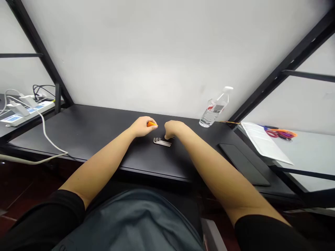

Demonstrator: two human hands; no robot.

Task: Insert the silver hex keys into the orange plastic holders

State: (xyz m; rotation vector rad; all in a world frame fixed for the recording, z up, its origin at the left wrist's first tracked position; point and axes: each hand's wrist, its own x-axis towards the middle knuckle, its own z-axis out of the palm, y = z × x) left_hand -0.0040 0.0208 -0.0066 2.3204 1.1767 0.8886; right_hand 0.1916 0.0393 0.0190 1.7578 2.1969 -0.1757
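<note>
At frame centre, the left hand (141, 126) had its fingers closed around an orange holder (151, 123); the right hand (173, 129), fingers curled narrow, touched steel hex keys (162, 142) on the black table (86, 130). A water bottle (213, 111), label unreadable, stood right; a power strip (23, 113) far left.

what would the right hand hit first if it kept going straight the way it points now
Probably the white wall. The right hand points away from the person across the black desk, just past the hex keys. Nothing shows between it and the wall, though depth is unclear.
</note>
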